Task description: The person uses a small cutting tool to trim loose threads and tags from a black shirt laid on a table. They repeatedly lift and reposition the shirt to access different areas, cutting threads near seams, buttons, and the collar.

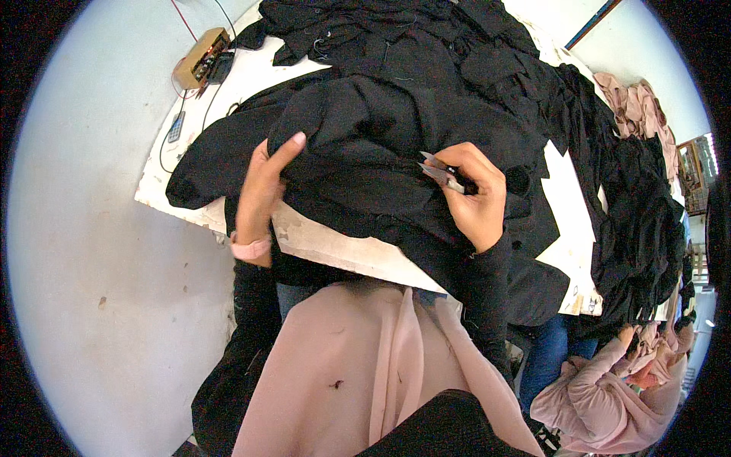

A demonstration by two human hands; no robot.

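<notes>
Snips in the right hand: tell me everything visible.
The snips are small, with two slim, pointed, grey blades that look like metal. The blades stand slightly apart, tips toward the picture's left and a little up. Behind them are a pale patch and a dark part, probably the handle, mostly hidden by the right hand, which grips it. They sit over the black cloth; whether the tips touch it, I can't tell.

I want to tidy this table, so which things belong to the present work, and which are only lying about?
In use, it seems:
small snips, in the right hand
black cloth, at the left hand

Probably just lying about:
brown box with wires
keypad device
pink cloth, upper right
</notes>
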